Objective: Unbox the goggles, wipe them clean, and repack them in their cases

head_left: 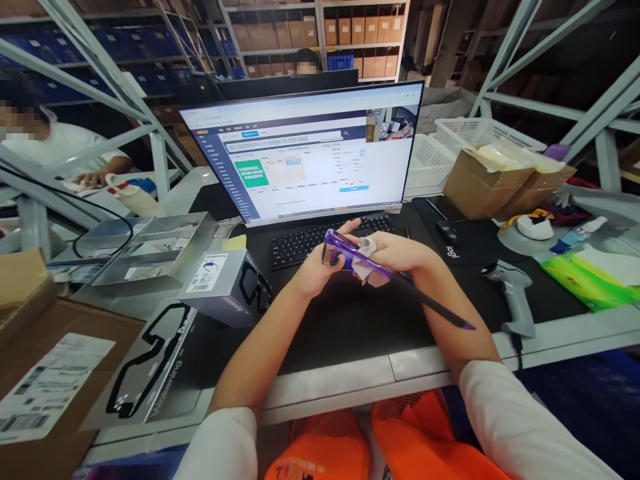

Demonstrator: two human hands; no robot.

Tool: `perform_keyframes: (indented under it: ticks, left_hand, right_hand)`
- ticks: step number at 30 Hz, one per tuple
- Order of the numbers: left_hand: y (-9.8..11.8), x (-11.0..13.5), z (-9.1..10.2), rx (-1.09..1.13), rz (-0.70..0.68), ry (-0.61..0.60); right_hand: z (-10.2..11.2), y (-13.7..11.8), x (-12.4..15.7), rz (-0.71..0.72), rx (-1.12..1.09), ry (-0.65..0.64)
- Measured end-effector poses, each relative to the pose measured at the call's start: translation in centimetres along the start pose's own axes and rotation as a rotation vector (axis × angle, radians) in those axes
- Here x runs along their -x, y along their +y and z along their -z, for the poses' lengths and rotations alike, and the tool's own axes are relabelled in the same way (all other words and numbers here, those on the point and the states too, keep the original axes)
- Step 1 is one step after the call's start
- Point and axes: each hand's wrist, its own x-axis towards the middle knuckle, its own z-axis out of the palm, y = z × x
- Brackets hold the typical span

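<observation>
My left hand (314, 272) is closed on one end of a pair of purple-framed glasses (357, 255), held just above the desk in front of the keyboard. One dark temple with a purple tip sticks out over my right forearm. My right hand (397, 251) is closed around a crumpled whitish tissue (365, 272), pressed against the other side of the glasses. The tissue and fingers partly hide the lenses. To the left stands a grey box (223, 303) with a glasses picture on its side and a white label on top.
A monitor (320, 160) stands behind the keyboard (300, 243). On the right are a mouse (447, 232), a barcode scanner (515, 300), a tissue pack (575, 283) and cardboard boxes (480, 183). An open carton (60, 333) and a grey compartment tray (165, 243) lie left. Another person sits beyond the frame.
</observation>
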Motion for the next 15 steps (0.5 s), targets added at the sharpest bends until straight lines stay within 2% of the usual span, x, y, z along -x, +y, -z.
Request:
perform_keyframes:
  ticks: [4, 8, 10, 12, 14, 15]
  left_hand:
    - [0.5, 0.0, 0.7, -0.123, -0.092, 0.082]
    - [0.8, -0.4, 0.8, -0.025, -0.173, 0.23]
    - [0.9, -0.7, 0.9, 0.062, -0.178, 0.363]
    - [0.8, -1.1, 1.3, 0.112, -0.187, 0.486]
    - [0.7, -1.4, 1.7, 0.125, -0.205, 0.571]
    - [0.6, -1.6, 1.9, 0.125, -0.213, 0.6]
  right_hand:
    - [0.6, 0.6, 0.1, -0.051, 0.025, -0.054]
    - [1.9, 1.0, 1.1, -0.07, -0.083, 0.035]
    - [3.7, 1.7, 2.1, -0.021, -0.08, 0.228]
    - [6.3, 3.3, 3.3, -0.017, 0.013, 0.564]
    - [9.1, 5.7, 4.7, -0.186, 0.224, 0.895]
    - [10.5, 7.0, 5.3, -0.341, 0.353, 0.98]
